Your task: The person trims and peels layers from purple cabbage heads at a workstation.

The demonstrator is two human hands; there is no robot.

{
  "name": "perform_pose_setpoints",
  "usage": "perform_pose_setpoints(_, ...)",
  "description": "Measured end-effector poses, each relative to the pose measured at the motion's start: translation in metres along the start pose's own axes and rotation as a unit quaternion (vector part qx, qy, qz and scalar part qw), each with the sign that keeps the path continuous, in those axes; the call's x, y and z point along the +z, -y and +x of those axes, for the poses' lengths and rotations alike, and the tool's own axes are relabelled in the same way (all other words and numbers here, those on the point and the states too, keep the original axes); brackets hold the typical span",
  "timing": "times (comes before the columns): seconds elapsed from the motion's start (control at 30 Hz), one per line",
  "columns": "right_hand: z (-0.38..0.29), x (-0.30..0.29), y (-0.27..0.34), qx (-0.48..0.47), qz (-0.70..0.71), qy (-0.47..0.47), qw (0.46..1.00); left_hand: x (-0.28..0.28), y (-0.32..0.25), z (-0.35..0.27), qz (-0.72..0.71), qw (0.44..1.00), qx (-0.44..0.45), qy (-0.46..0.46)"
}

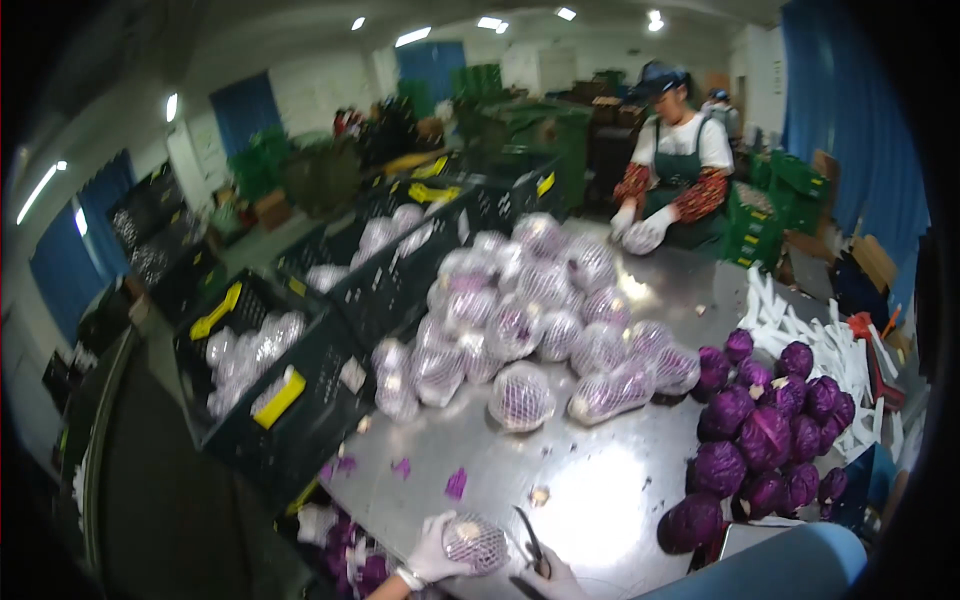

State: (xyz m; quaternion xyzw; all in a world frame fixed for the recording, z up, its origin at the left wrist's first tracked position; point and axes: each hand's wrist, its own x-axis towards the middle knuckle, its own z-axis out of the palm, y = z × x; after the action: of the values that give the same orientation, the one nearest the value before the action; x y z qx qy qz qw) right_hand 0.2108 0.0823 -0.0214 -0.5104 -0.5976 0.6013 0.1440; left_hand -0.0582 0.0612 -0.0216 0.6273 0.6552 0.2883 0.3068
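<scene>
My left hand [433,550], in a white glove, grips a red cabbage [478,545] sleeved in white foam netting, its pale cut stem facing up. Just to the right, at the near edge of the steel table [450,420], my gloved right hand [553,579] holds a dark, curved cutting tool [531,534]; whether it is a knife or scissors is unclear. The tool's tip points up and away from me. Farther in lies a large heap of netted red cabbages [517,322]. Bare red cabbages [761,442] are piled at the right.
Dark plastic crates [330,390] with netted cabbages line the table's left side. White foam net sleeves [795,307] lie at the far right. A co-worker [679,165] handles a netted cabbage across the table. Leaf scraps [456,484] and a stem piece [539,495] lie nearby.
</scene>
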Motion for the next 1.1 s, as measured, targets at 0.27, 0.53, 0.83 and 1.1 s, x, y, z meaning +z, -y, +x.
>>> perform_pose_setpoints(0.27, -0.056, -0.001, 0.034, -0.153, -0.245, 0.094, 0.953, 0.011, -0.034, -0.051, 0.14, 0.984, -0.097, -0.048)
perform_pose_setpoints(0.53, -0.058, 0.006, 0.017, -0.148, -0.36, 0.01, 0.921, 0.021, -0.032, -0.039, 0.145, 0.985, -0.067, -0.062)
perform_pose_setpoints(0.83, -0.045, 0.004, 0.01, -0.207, -0.363, -0.033, 0.908, 0.014, -0.032, -0.037, 0.104, 0.984, -0.135, -0.042)
perform_pose_setpoints(1.1, -0.029, 0.007, 0.023, -0.248, -0.408, -0.122, 0.87, 0.021, -0.049, -0.039, 0.13, 0.981, -0.135, -0.043)
